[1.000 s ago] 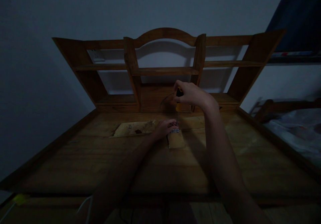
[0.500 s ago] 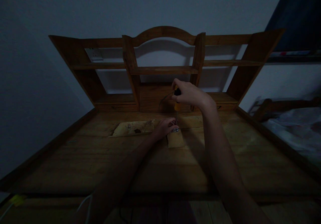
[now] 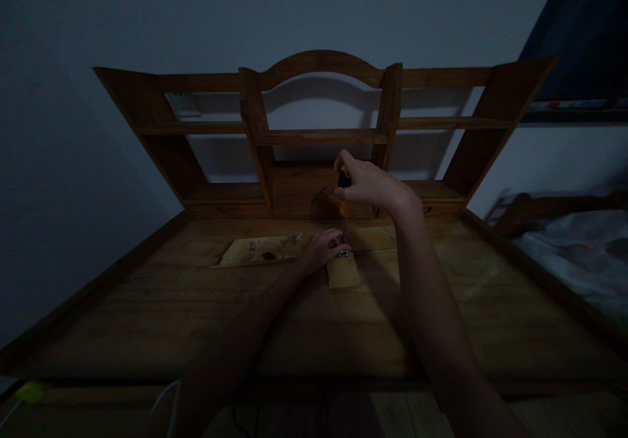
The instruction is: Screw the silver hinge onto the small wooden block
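My right hand (image 3: 373,184) is closed around the yellow-and-black handle of a screwdriver (image 3: 345,208), held upright with its thin shaft pointing down. Below it, my left hand (image 3: 321,251) has its fingers curled at a small shiny metal fitting (image 3: 342,254), pressing it against a short wooden block (image 3: 343,274). The shaft comes down beside the left fingertips; dim light and the fingers hide where its tip meets the fitting. The block lies on the wooden desktop (image 3: 206,320).
A rough-edged board (image 3: 260,250) lies left of the block, and a paler strip of wood (image 3: 377,237) to the right. A thin metal piece (image 3: 140,276) rests far left. Behind stands a wooden shelf unit (image 3: 321,138). Something yellow (image 3: 32,392) with a white cord is at lower left.
My right hand and the screwdriver have shifted very slightly left and up. My left hand, the fitting and the block stay in place.
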`<state>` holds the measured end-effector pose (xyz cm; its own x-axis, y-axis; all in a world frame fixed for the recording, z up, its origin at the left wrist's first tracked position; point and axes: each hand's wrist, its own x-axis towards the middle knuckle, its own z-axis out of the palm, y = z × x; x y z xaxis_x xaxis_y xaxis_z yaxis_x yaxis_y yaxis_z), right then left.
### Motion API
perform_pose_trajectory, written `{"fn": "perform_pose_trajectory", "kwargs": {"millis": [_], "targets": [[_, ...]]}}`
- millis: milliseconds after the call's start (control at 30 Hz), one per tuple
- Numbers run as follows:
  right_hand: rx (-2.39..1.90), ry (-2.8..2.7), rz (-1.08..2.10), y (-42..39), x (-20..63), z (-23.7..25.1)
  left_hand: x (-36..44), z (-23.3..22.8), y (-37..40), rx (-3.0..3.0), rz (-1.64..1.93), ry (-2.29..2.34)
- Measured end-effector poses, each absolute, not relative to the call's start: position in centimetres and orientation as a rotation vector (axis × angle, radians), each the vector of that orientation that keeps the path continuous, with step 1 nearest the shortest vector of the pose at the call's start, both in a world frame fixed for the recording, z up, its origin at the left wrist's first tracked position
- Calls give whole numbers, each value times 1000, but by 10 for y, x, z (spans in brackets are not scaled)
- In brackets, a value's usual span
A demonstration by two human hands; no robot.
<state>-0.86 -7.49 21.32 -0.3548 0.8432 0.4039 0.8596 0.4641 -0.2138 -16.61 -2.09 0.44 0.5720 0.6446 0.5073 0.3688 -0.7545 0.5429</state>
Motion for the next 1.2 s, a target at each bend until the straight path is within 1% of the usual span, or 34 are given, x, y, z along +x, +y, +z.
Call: {"fn": "perform_pose_trajectory", "kwargs": {"millis": [200,467,700,967,1200], "targets": [[-1455,-2236,-125,-70,-9,210,-166,3,-21,2459,984,796],[-1407,-2242,-72,-72,-9,211,-167,7,-24,2475,953,763],[-1435,-2244,-217,-68,-8,211,-168,11,-27,2479,929,723],[-1462,-2223,-186,-70,-7,210,-168,4,-19,2463,951,680],[-1410,-2239,-299,-71,-11,212,-167,6,-22,2471,942,722]]}}
